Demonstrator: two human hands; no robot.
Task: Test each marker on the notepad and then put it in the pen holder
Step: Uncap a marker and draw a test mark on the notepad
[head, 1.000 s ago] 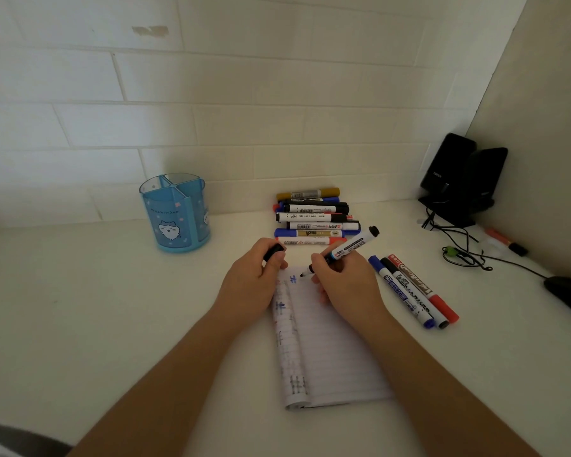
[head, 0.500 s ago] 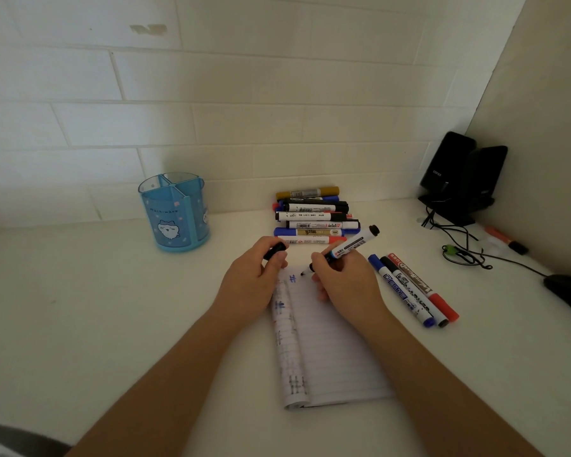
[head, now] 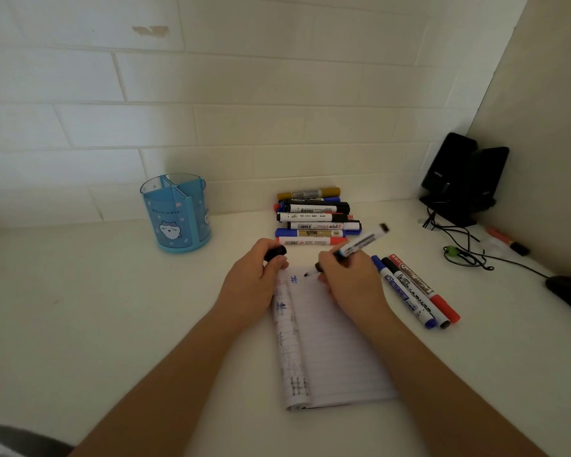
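White tabletop (head: 80, 308) shoved up against a tiled wall (head: 211, 94), pretty dim. Our right-hand grip (head: 350, 278) is pinched round the marker (head: 363, 240) low on the barrel like a pen. The tip is down at the top of the notepad (head: 337, 351) beside a blue scribble, so imo we're mid-test. Can't tell if it's actually touching paper tho.

Left-hand grip (head: 254, 282) is curled on the black cap (head: 275, 252) and lies over the pad's folded-over left edge. That's prob to stop the pad sliding and have the cap ready to go back on.

The pile of markers (head: 314, 219) sits just behind the pad, w/ 3 more markers (head: 412, 291) side by side on the right. The blue pen holder (head: 175, 212) is off left by the wall with nothing sticking out, so most of the job looks undone.
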